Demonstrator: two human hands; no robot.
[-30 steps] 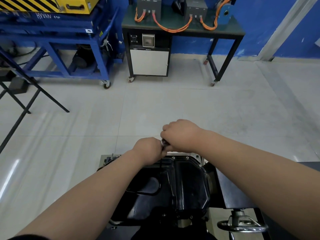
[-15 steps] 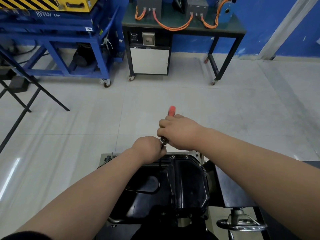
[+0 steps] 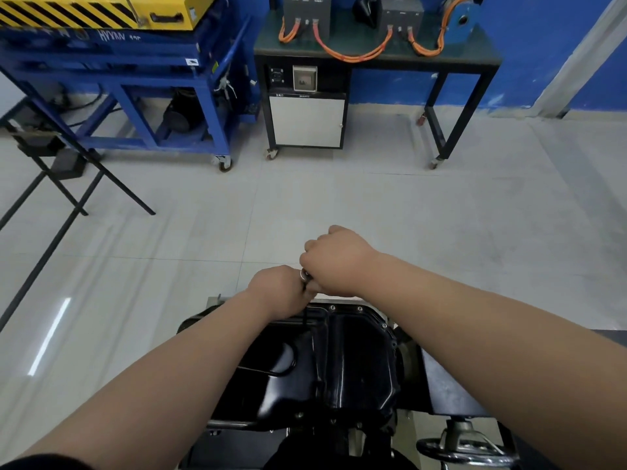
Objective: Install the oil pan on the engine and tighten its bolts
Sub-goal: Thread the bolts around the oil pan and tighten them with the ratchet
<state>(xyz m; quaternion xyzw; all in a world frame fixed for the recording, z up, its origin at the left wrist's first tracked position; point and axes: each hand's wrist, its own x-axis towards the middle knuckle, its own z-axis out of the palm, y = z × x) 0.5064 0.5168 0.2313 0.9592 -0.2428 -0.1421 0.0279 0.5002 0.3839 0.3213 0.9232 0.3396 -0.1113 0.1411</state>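
- Right hand (image 3: 334, 262) is curled in a fist, holding the wrench (image 3: 304, 275) (only a shiny bit peeks out).
- Left hand (image 3: 276, 291) is curled round the same wrench, touching the right hand.
- Both hands are over the far edge of the black oil pan (image 3: 339, 361).
- The oil pan lies between the two arms, with small bolts (image 3: 332, 307) along its rim.

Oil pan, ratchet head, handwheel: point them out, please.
oil pan (image 3: 356, 361), head view, glossy black sump wall.
ratchet head (image 3: 304, 275), head view, shiny metal end.
handwheel (image 3: 458, 432), head view, grey hub.
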